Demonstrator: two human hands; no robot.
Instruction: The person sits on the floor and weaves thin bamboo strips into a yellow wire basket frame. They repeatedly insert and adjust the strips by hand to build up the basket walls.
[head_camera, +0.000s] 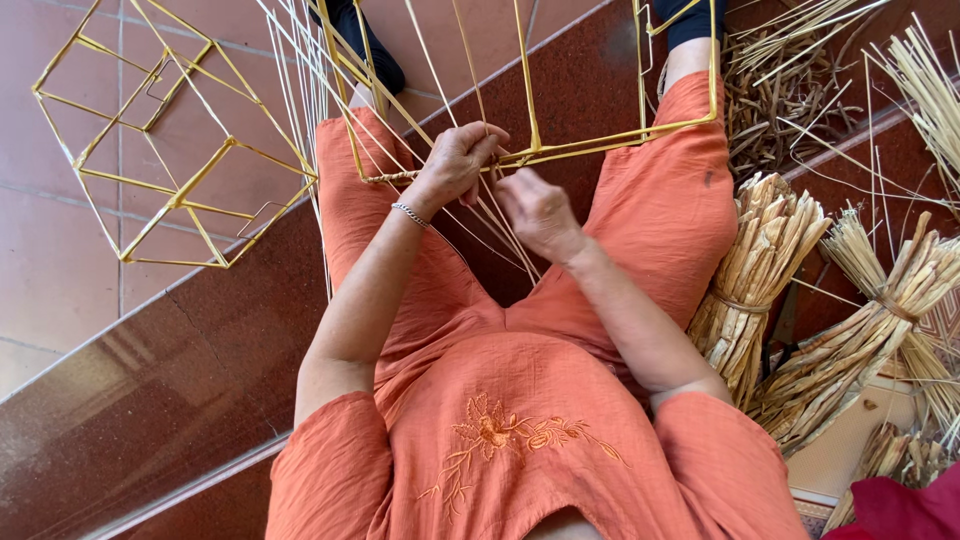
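**Yellow wire frame gripped across lap**

Head view: yellow wire frame (560, 148) rests over the orange-clad knees. Left hand (458, 160) is clenched around its near bar and pale reed strands (470, 215). Right hand (538, 212) pinches the strands just beside it. Straw bundles (752, 275) lie to the right.

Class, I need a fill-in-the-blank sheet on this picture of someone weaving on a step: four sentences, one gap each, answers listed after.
1. Both hands work at the bar of a wire frame whose colour is ____.
2. The left hand wears a thin ____ at the wrist.
3. A second, bare frame lies on the floor to the person's ____.
4. Beside the right hand's side lie tied bundles of dried ____.

Answers: yellow; bracelet; left; straw
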